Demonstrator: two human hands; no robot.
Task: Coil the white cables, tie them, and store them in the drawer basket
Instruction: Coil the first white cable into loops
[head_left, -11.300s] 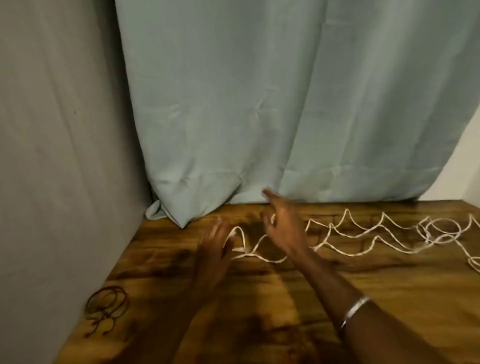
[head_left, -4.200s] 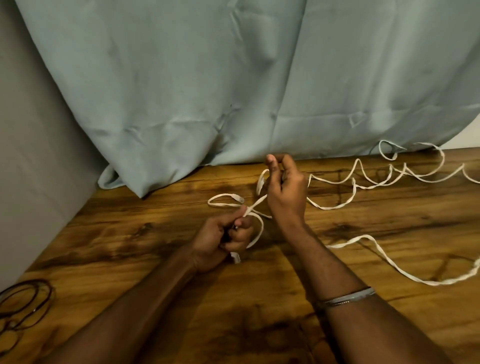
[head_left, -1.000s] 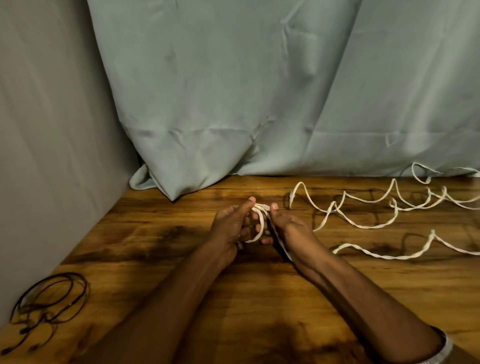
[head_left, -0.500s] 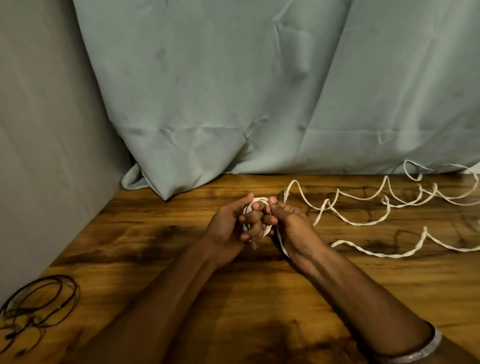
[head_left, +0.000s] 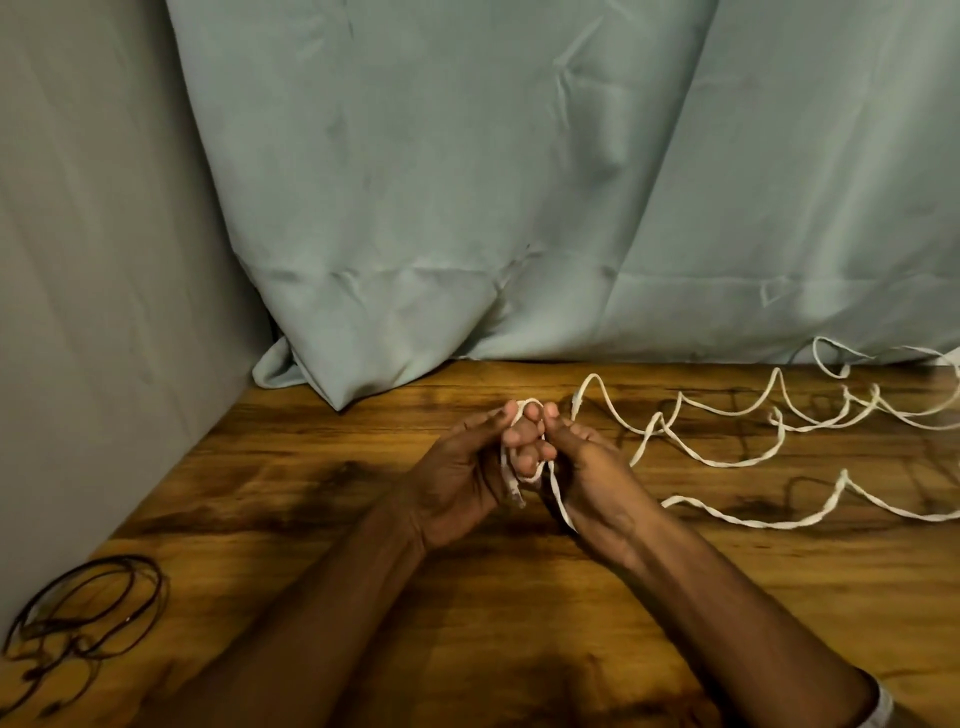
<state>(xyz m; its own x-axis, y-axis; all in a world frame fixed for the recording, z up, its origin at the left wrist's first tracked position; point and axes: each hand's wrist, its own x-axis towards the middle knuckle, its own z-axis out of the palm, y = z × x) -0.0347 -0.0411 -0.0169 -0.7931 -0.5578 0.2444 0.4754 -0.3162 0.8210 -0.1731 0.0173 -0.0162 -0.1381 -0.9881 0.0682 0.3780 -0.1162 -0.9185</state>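
From the head camera I see both hands meeting over the middle of the brown wood-grain tabletop (head_left: 467, 613), nearer its back edge than the front. My left hand (head_left: 457, 478) has its fingers curled round a small coil of the thin white cable (head_left: 727, 462), a few loops wrapped about the fingers with a short end hanging below them. My right hand (head_left: 587, 467) sits just beside it, touching, thumb and fingertips pinching the cable where it leaves the coil. From there the loose cable runs under the right wrist and trails in wavy bends toward the right edge and the back right corner. Near the front left corner lies a tangle of thin dark wire loops (head_left: 83, 613). A pale green cloth curtain (head_left: 519, 182) hangs along the back edge.
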